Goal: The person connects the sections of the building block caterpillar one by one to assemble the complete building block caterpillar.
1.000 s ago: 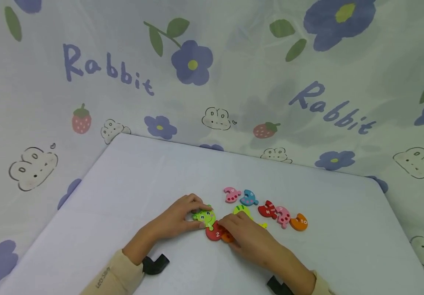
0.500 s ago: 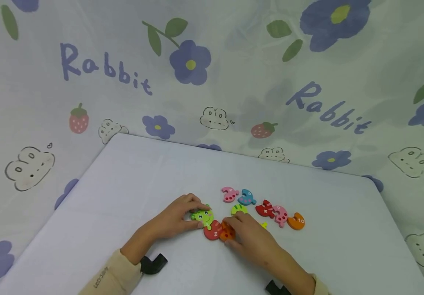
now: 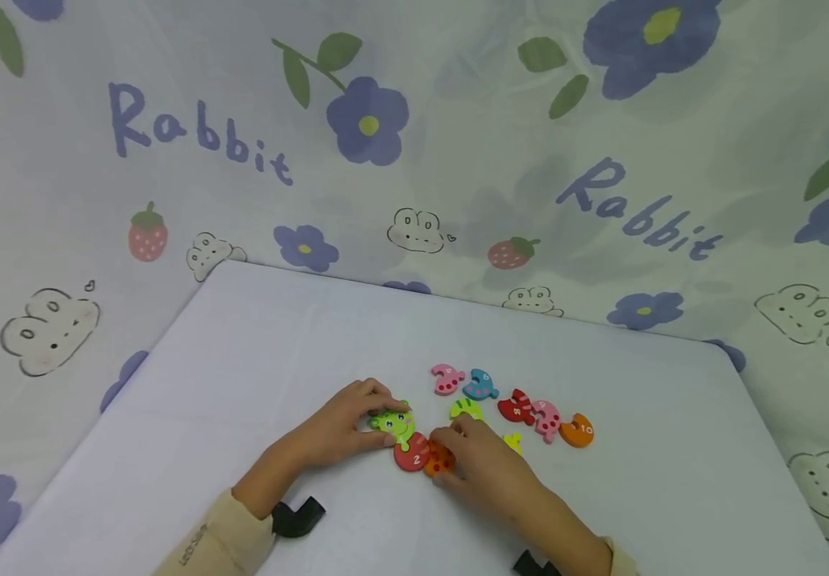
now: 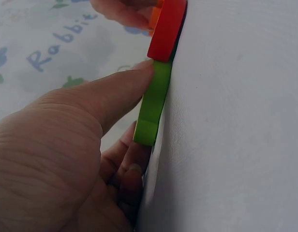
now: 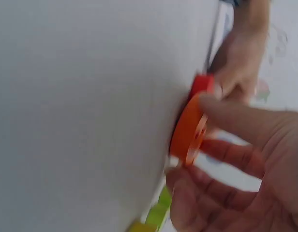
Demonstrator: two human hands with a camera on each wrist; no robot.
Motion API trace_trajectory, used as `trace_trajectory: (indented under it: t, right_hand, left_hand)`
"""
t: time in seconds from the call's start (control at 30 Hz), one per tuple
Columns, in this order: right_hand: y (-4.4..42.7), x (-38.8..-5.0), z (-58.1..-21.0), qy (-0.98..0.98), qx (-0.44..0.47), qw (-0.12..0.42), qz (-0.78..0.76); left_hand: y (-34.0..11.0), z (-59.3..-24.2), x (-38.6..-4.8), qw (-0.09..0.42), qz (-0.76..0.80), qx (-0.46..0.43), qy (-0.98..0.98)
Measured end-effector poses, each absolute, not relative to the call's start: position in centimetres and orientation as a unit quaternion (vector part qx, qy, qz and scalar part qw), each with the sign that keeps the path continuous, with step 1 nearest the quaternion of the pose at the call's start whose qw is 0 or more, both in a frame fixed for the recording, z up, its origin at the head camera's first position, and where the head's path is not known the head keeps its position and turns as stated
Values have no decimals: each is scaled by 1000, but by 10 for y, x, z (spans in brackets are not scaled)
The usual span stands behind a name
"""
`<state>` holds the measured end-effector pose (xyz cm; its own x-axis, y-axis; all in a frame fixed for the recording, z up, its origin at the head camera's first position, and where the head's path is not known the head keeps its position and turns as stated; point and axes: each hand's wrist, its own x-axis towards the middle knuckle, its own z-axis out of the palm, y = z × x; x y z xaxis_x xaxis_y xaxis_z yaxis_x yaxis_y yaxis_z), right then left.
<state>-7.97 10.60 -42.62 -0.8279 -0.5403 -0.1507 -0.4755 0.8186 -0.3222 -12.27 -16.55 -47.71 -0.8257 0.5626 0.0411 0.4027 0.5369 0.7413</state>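
Observation:
My left hand [image 3: 342,424] pinches a green caterpillar-head puzzle piece [image 3: 394,426] with a smiling face, thumb on its near edge and fingers on its far side. Joined to the head is a red puzzle piece [image 3: 410,457] numbered 2. An orange puzzle piece [image 3: 439,459] with red dots lies against the red one's right side. Thumb and fingers of my right hand [image 3: 492,466] grip this orange piece; in the right wrist view the thumb sits on the edge of the orange piece [image 5: 186,129]. The left wrist view shows the green piece [image 4: 156,94] flat on the table.
Beyond my right hand lie loose pieces: pink [image 3: 447,380], blue [image 3: 481,385], light green [image 3: 466,410], red numbered 8 [image 3: 516,406], another pink [image 3: 546,420], orange numbered 10 [image 3: 577,430] and a partly covered yellow one [image 3: 513,442]. The white table [image 3: 299,344] meets a patterned cloth behind.
My right fingers have drawn back from the red piece toward the orange piece's outer edges, uncovering more of it. My left hand keeps its hold on the green head. The head view has shifted slightly.

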Motion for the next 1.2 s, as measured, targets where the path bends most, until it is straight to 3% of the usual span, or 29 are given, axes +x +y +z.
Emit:
trace_trajectory:
  t: [0.13, 0.7, 1.03, 1.2]
  right_hand:
    - [99, -72, -428, 952, -272, 89, -114]
    - [114, -82, -429, 953, -185, 149, -190]
    - [127, -126, -423, 961, -224, 42, -154]
    - [128, -158, -419, 959, -245, 47, -132]
  left_hand:
    - [-166, -477, -122, 104, 393, 277, 871]
    - [-165, -474, -121, 103, 392, 278, 871]
    - [-166, -475, -121, 111, 394, 272, 871]
    - [-166, -475, -121, 112, 399, 271, 869]
